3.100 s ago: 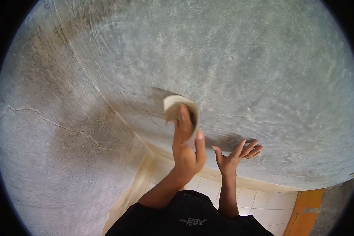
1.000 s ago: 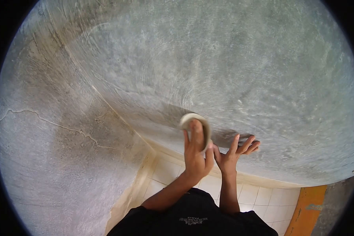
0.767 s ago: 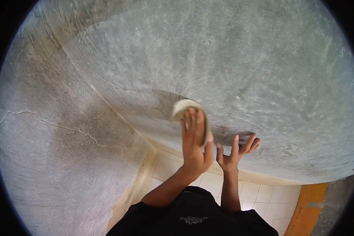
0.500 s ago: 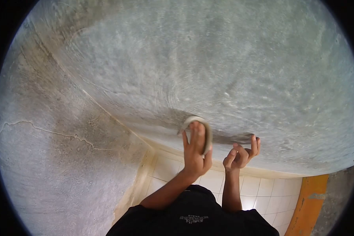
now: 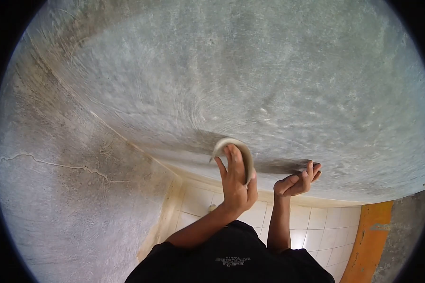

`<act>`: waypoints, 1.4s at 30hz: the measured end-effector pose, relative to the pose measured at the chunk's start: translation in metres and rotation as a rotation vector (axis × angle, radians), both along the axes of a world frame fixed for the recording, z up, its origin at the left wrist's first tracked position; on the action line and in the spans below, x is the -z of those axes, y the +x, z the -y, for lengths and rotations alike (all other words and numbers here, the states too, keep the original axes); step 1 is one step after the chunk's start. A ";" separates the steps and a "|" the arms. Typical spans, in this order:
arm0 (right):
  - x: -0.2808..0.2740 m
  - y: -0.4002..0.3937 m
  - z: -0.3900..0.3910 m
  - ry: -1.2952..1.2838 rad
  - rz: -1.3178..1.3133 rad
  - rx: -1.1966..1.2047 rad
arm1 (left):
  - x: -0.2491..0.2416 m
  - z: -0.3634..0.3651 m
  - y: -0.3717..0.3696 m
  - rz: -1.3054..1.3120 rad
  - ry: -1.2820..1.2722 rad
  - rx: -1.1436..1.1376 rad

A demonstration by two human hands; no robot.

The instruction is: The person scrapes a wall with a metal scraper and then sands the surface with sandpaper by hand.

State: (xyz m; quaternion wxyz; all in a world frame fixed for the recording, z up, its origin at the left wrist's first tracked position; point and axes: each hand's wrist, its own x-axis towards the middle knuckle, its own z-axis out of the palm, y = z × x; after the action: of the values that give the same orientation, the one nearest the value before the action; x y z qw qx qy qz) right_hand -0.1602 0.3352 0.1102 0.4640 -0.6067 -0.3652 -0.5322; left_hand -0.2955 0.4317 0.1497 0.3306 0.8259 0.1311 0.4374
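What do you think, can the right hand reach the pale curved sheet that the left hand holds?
Probably yes: the right hand is close by, with bare wall between it and the pale curved sheet. The left hand has its thumb at the near edge, but above that looks free.

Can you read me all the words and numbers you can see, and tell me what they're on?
"PARIS", perhaps: the smaller line of the pale print on the black shirt; it is blurred, so I'm not sure.
The bigger line of that print: too small and blurred to read.
I see no other words or numbers: none on the curved pad or the grey wall.
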 end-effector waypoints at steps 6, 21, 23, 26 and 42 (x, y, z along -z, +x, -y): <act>-0.001 0.002 0.000 -0.064 0.055 0.035 | -0.007 0.007 0.012 0.030 0.089 0.026; -0.003 0.001 0.007 -0.125 0.032 -0.004 | 0.011 0.000 0.010 -0.019 0.176 0.012; -0.003 0.001 0.007 -0.125 0.035 -0.026 | 0.037 0.009 0.009 -0.143 0.233 0.055; -0.004 0.001 0.010 -0.140 0.023 -0.059 | 0.051 0.003 0.006 -0.221 0.208 -0.035; -0.006 -0.012 0.018 -0.196 -0.117 -0.197 | 0.045 -0.012 0.014 -0.085 0.211 -0.123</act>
State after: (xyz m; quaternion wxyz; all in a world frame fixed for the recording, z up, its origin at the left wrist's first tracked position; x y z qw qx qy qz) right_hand -0.1725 0.3173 0.1162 0.4731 -0.6402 -0.4457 -0.4095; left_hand -0.2814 0.4438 0.1046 0.2088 0.8642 0.1488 0.4330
